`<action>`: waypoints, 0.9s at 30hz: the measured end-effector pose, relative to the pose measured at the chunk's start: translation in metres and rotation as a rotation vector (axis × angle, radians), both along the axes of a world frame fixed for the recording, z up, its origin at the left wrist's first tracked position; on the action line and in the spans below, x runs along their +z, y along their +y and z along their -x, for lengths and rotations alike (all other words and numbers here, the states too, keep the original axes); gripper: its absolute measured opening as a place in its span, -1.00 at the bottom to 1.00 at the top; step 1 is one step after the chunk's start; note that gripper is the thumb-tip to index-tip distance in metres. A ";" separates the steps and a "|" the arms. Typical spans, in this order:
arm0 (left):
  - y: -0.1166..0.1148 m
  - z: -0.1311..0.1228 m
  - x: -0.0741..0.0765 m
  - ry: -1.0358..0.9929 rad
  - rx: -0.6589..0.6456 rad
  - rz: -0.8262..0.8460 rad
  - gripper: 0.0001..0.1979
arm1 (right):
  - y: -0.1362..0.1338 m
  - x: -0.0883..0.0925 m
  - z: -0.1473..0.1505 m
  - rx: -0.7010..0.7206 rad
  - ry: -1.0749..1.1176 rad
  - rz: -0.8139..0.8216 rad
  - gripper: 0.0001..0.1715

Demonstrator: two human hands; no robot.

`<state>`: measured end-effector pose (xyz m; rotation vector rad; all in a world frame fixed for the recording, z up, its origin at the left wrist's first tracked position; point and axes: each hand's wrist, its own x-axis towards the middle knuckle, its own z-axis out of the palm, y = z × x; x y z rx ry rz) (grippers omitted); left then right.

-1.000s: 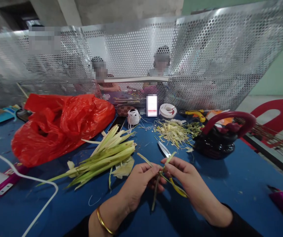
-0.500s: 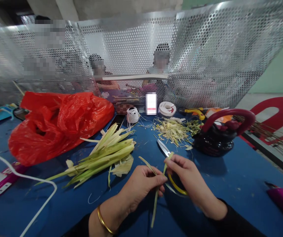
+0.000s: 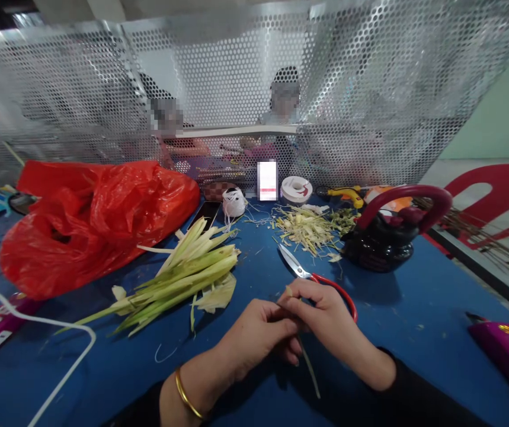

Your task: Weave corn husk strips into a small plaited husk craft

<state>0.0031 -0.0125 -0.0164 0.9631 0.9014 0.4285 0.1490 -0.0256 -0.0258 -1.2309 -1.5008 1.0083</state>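
Note:
My left hand, with a gold bangle at the wrist, is closed in a pinch on a thin corn husk strip. Pressed against it, my right hand pinches the same strip near its upper end, and the tail hangs below the fingers. Much of the strip is hidden between the hands. Scissors with red handles lie just beyond my right hand, which covers part of them. To the left of my hands rests a heap of yellow-green corn husks.
A red plastic bag fills the left side. Husk scraps, white string, a ribbon spool and a lit phone are at the back, before a perforated metal screen. A black kettle-shaped object stands right; people sit behind the screen.
My hands have come closer together, and the strip's tail has swung to the right. More of the scissors' red handle now shows. The view has shifted slightly.

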 end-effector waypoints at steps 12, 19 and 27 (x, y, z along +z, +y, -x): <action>0.006 0.004 0.005 -0.099 0.276 -0.120 -0.68 | -0.008 0.009 -0.009 -0.346 -0.230 -0.394 -0.86; 0.010 0.009 0.006 -0.227 0.437 -0.200 -0.72 | -0.016 0.003 0.003 -0.061 -0.232 -0.235 -0.88; 0.004 0.004 0.006 -0.255 0.457 -0.128 -0.67 | -0.015 -0.011 0.012 -0.027 -0.086 -0.115 -0.73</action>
